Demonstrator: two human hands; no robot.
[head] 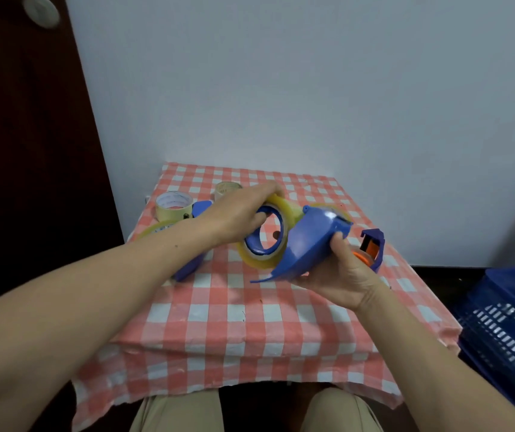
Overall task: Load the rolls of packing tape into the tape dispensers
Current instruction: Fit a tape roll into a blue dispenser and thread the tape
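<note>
Two bare hands held a blue tape dispenser (307,244), one on each side of it.
The left hand (237,215) was at the dispenser's left, forearm long and bare, fingers curled over the rim of a tape roll (265,260) at the dispenser's hub, fingertips inside its core. The right hand (340,272) cupped the dispenser from beneath, palm up, thumb pressed on its upper shell, wrist bent, forearm bare.

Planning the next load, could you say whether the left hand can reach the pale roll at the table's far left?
Likely yes, once freed: the left hand grips a yellow roll, but nothing covers the pale roll.
</note>
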